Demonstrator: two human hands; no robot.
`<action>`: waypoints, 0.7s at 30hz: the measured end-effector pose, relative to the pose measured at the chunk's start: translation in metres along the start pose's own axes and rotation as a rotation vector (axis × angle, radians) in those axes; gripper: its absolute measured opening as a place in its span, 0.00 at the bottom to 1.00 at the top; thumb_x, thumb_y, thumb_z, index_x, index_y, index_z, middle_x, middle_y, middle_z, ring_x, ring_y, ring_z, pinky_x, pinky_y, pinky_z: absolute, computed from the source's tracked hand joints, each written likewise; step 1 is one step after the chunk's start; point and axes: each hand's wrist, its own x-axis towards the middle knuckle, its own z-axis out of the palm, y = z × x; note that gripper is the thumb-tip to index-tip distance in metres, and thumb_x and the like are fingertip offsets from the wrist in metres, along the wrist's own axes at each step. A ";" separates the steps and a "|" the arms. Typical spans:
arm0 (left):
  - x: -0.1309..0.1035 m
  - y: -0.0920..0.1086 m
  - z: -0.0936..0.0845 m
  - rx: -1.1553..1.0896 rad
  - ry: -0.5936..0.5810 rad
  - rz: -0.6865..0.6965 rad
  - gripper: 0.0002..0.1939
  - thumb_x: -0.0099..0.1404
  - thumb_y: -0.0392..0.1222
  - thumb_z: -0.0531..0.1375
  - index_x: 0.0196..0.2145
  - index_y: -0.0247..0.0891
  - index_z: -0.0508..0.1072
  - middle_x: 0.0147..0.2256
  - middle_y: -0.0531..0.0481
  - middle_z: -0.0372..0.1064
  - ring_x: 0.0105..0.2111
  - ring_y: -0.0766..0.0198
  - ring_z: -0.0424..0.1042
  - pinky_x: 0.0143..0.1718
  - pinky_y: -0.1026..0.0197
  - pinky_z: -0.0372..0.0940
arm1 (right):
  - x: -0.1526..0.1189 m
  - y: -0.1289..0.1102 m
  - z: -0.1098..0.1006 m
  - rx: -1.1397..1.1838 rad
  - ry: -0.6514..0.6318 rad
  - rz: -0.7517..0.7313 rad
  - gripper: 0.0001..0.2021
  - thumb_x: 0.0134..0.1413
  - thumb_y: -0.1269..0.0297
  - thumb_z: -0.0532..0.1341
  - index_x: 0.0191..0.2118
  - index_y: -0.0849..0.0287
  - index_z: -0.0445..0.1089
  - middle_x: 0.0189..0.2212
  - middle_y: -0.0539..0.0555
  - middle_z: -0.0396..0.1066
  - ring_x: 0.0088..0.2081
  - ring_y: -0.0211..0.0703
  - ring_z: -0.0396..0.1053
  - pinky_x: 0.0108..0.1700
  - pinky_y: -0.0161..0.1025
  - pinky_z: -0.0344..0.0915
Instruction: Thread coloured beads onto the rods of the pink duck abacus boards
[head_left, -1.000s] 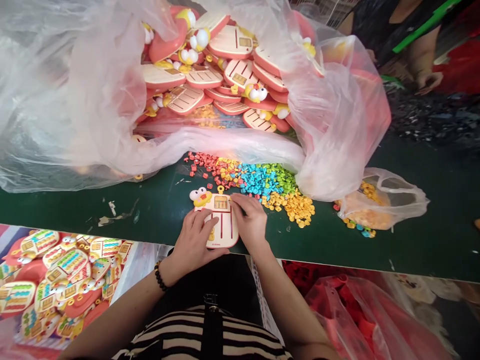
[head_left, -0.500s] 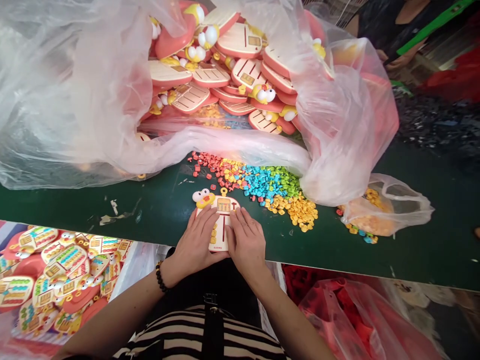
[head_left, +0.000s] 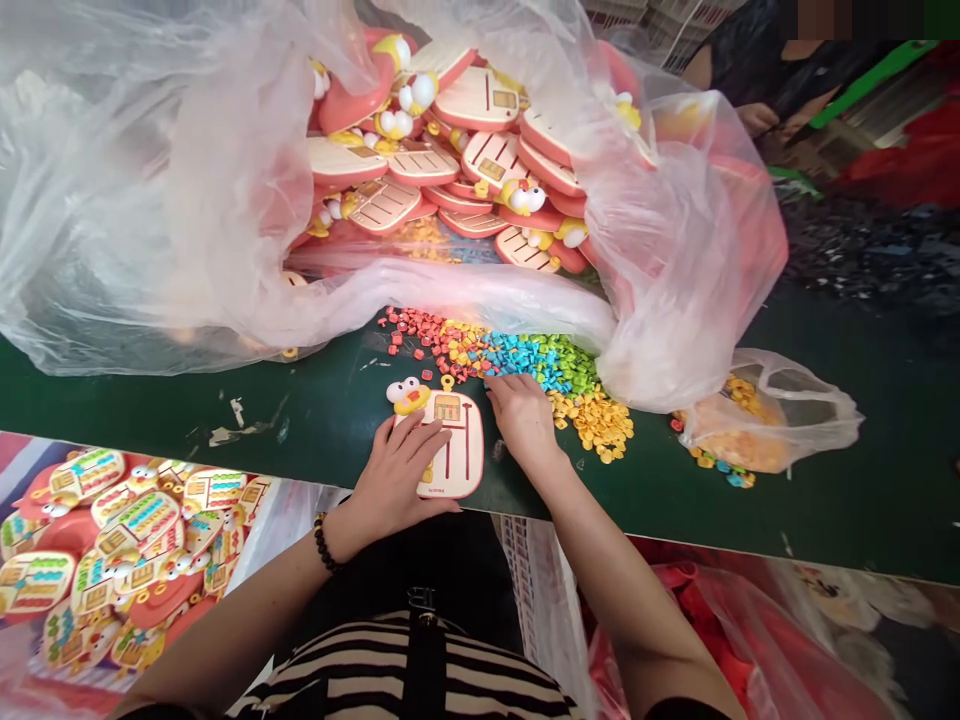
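A cream toy board (head_left: 466, 440) with a red rim, slots and a duck head lies flat on the green table near its front edge. My left hand (head_left: 397, 465) rests over the board's left side, fingers spread across it, steadying it. Yellow pieces show partly under those fingers. My right hand (head_left: 523, 420) is off the board, its fingertips at the near edge of the small coloured pieces. Blue pieces (head_left: 517, 355) lie just beyond it, with red pieces (head_left: 420, 325) to the left and yellow pieces (head_left: 600, 425) to the right. What the right fingertips hold is hidden.
A big clear bag (head_left: 675, 330) of unfilled boards spans the back of the green table (head_left: 322, 400). A small bag (head_left: 780, 430) of yellow pieces sits right. Boards with coloured pieces (head_left: 142, 520) fill a container at lower left. Another person's hands (head_left: 765, 120) show at upper right.
My right hand has left the board and moved up and right to the loose pieces, uncovering the board's right side. My left hand stays on the board.
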 end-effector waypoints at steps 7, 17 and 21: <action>-0.002 -0.002 0.001 -0.028 -0.017 -0.004 0.43 0.54 0.64 0.63 0.59 0.35 0.61 0.57 0.38 0.63 0.61 0.44 0.56 0.61 0.43 0.45 | -0.011 -0.013 0.005 0.112 0.186 -0.013 0.12 0.64 0.64 0.53 0.40 0.57 0.75 0.35 0.55 0.77 0.36 0.45 0.71 0.40 0.42 0.65; 0.002 0.003 0.004 -0.015 0.028 -0.021 0.37 0.55 0.60 0.63 0.57 0.37 0.65 0.53 0.39 0.67 0.58 0.44 0.58 0.60 0.42 0.48 | -0.046 -0.041 0.004 0.094 0.084 -0.162 0.14 0.62 0.73 0.52 0.46 0.60 0.74 0.44 0.59 0.76 0.43 0.47 0.72 0.44 0.43 0.68; 0.002 0.002 0.005 -0.032 0.023 -0.029 0.40 0.55 0.61 0.62 0.59 0.36 0.61 0.53 0.37 0.66 0.57 0.44 0.60 0.59 0.42 0.47 | -0.053 -0.058 0.008 0.297 0.166 -0.110 0.16 0.63 0.72 0.52 0.48 0.56 0.73 0.44 0.57 0.77 0.45 0.45 0.72 0.47 0.43 0.70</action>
